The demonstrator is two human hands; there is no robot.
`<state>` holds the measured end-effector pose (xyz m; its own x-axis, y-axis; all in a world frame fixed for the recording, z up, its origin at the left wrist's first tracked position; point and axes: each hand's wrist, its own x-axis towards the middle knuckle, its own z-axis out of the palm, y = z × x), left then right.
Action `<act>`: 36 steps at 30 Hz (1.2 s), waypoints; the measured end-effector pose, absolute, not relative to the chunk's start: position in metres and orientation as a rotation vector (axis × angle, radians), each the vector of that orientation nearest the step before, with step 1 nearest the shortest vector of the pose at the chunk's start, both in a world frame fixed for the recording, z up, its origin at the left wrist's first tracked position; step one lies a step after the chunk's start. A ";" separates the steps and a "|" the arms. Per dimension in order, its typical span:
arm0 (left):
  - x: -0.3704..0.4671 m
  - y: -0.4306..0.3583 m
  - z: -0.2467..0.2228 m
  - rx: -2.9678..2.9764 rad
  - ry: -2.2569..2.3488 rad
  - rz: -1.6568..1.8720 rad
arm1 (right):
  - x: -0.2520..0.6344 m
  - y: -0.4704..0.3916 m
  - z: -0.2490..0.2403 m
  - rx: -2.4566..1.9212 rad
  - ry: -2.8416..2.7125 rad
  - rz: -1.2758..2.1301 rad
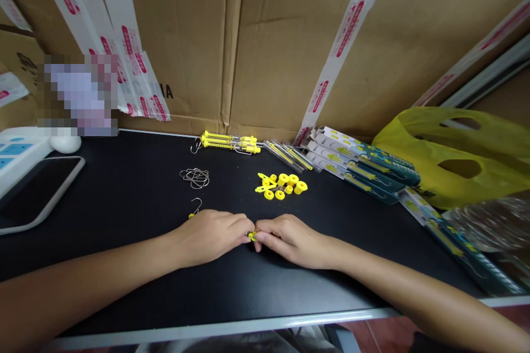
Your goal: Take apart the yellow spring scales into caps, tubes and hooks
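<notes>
My left hand [215, 237] and my right hand [292, 240] meet at the near middle of the black table [248, 292]. Their fingers pinch a small yellow part [252, 236] with a bit of metal showing. Beside my left hand a metal hook [197, 206] with a yellow end pokes out; the hand hides the rest. Farther back lie a tangle of metal hooks [195, 178] and a group of yellow caps [301, 187] with yellow strips and springs. Behind them rest several yellow hook scales [226, 140] and thin clear tubes [290, 155] with yellow strips inside.
Printed packages [356, 168] are stacked at the right, beside a yellow plastic bag [414, 160] and clear plastic wrapping [488, 223]. At the left are a phone [37, 193] and a white power strip [19, 149]. Large taped cardboard boxes [281, 38] stand behind the table.
</notes>
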<state>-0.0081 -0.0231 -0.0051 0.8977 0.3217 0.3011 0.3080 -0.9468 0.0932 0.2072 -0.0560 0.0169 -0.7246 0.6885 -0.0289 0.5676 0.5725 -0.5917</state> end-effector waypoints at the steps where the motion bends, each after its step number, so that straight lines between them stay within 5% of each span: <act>1: -0.008 -0.023 -0.005 3.024 0.495 0.488 | 0.208 -0.055 0.018 -1.053 -2.599 0.908; 8: -0.009 -0.023 -0.004 3.088 0.491 0.505 | 0.210 -0.056 0.021 -1.037 -2.571 0.995; 18: -0.009 -0.021 -0.006 3.065 0.635 0.495 | 0.210 -0.057 -0.007 -1.058 -2.634 0.063; 36: -0.009 -0.019 -0.005 3.105 0.604 0.492 | 0.208 -0.057 -0.006 -0.981 -2.689 -0.150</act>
<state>-0.0085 -0.0191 -0.0048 0.8817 0.3567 0.3090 0.3751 -0.9270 -0.0004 0.2080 -0.0566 -0.0062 -0.7325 0.6161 0.2896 0.6444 0.7646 0.0032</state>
